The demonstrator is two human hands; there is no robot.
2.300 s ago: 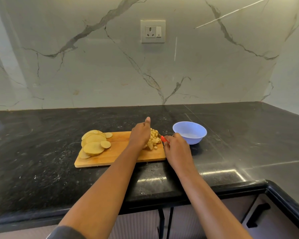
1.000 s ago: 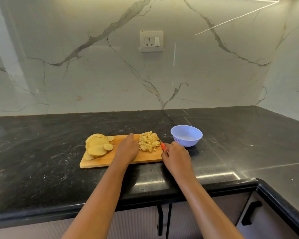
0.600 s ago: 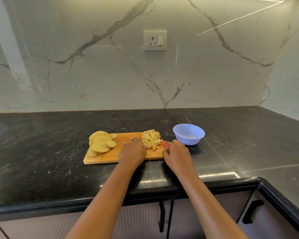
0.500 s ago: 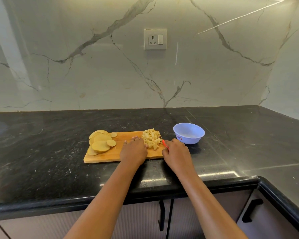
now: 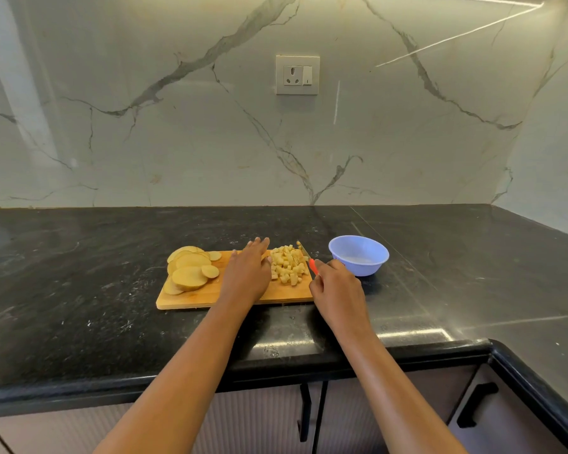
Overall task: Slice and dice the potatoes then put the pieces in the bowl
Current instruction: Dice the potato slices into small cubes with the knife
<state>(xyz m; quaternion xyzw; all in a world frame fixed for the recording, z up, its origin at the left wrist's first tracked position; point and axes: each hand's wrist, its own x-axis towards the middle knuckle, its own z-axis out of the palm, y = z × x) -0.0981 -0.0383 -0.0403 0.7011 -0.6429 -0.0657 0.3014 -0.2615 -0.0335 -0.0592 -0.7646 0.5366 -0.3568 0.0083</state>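
Note:
A wooden cutting board [image 5: 191,299] lies on the black counter. Round potato slices [image 5: 189,276] are heaped on its left end. A pile of small potato cubes [image 5: 289,265] sits on its right end. My left hand [image 5: 246,273] lies flat over the board's middle, fingers straight, its edge against the left side of the cubes. My right hand [image 5: 336,290] grips a knife with a red handle [image 5: 313,266]; the blade runs along the right side of the cubes. A pale blue bowl [image 5: 358,255] stands just right of the board, apparently empty.
The black stone counter [image 5: 79,290] runs left and right and turns a corner at the right. A marble wall with a socket [image 5: 297,74] stands behind. Cabinet doors with black handles [image 5: 305,411] are below the counter's front edge.
My left hand has stretched forward, fingers now straight beside the cube pile, after drawing back from it earlier. The right hand and knife have stayed put beside the cubes.

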